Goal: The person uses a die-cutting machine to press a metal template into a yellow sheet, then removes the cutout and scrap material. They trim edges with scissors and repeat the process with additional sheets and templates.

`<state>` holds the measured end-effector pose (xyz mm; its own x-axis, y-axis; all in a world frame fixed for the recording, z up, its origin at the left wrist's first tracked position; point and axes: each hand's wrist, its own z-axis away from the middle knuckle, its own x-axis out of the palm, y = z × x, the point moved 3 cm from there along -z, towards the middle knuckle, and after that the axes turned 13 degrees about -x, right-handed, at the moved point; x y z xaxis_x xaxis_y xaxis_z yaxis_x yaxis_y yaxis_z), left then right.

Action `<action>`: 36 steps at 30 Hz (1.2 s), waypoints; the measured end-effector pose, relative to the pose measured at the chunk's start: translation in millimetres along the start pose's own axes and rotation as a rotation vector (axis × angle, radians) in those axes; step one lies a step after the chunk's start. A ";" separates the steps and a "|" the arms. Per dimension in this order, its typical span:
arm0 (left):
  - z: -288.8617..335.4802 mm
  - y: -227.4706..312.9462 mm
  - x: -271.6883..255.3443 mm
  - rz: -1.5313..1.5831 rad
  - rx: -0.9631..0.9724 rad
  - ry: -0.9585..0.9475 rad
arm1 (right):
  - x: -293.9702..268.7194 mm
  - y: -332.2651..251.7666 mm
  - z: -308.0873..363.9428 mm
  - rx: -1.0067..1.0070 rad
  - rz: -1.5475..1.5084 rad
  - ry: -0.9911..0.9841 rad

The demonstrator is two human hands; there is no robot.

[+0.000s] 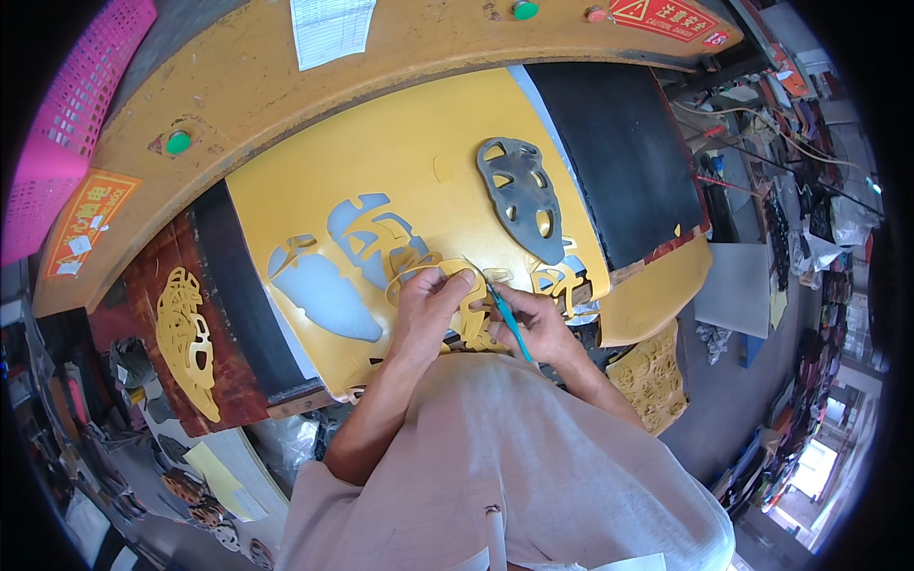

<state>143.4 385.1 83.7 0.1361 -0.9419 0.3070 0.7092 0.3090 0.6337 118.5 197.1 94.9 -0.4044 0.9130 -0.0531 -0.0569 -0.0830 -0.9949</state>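
Pale shirt front (533,466) takes up the whole spot just below both hands, so that's what's closest. Left hand (430,309) is pinching a cut yellow piece (472,314) between thumb and fingers, and the piece sits right between the two hands. Right hand (535,328) is wrapped around a teal-handled tool (510,326), tip up against the work, though it's too small to tell whether the blades are apart.

Big yellow sheet (381,128) spreads out ahead of both hands, with shaped cutouts just past the left one showing a pale surface underneath. Dark template with holes (519,195) lies on the sheet ahead of the right hand, not touching it. Way off to the left of the left hand there's a pile of yellow cutouts (186,338), and some holey yellow scrap (652,381) hangs out right of the right hand. Beyond everything, a yellow-painted beam (257,90) arches across, pink basket (76,105) at far left.
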 end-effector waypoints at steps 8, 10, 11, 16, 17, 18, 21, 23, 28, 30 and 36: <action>-7.2 -5.9 -10.0 -0.078 -0.023 -0.034 | -4.5 -5.6 -1.0 0.008 0.042 -0.049; -8.0 -4.6 -12.6 -0.132 -0.044 -0.030 | -4.2 -5.3 -1.3 0.013 0.017 -0.052; -7.6 -3.8 -12.7 -0.137 -0.052 -0.031 | -4.2 -5.2 -0.7 0.016 0.033 -0.039; -1.3 4.5 -11.9 -0.153 -0.090 -0.061 | -2.2 -3.9 6.5 0.099 0.055 -0.006; 0.3 6.4 -11.9 -0.153 -0.100 -0.070 | -2.1 -4.2 7.9 0.110 0.061 -0.003; 1.7 8.2 -11.8 -0.147 -0.111 -0.087 | -2.8 -4.5 8.9 0.120 0.066 -0.001; 3.9 12.2 -11.5 -0.107 -0.145 -0.144 | -6.8 -4.8 9.8 0.167 0.084 -0.032; 4.3 13.1 -11.4 -0.102 -0.165 -0.167 | -9.9 -5.1 8.6 0.180 0.067 -0.054; 3.9 12.2 -10.0 -0.120 -0.182 -0.184 | -12.2 -7.0 6.7 0.180 0.057 -0.063; 4.4 12.9 -10.1 -0.130 -0.181 -0.179 | -11.3 -8.7 6.9 0.178 0.073 -0.046; 8.7 18.1 -13.8 -0.248 -0.177 -0.175 | -12.0 -13.7 3.2 0.228 0.076 -0.113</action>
<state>148.3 404.8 97.1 -0.1650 -0.9441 0.2855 0.8167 0.0315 0.5763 121.2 186.0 109.5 -0.5141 0.8514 -0.1041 -0.2217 -0.2491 -0.9428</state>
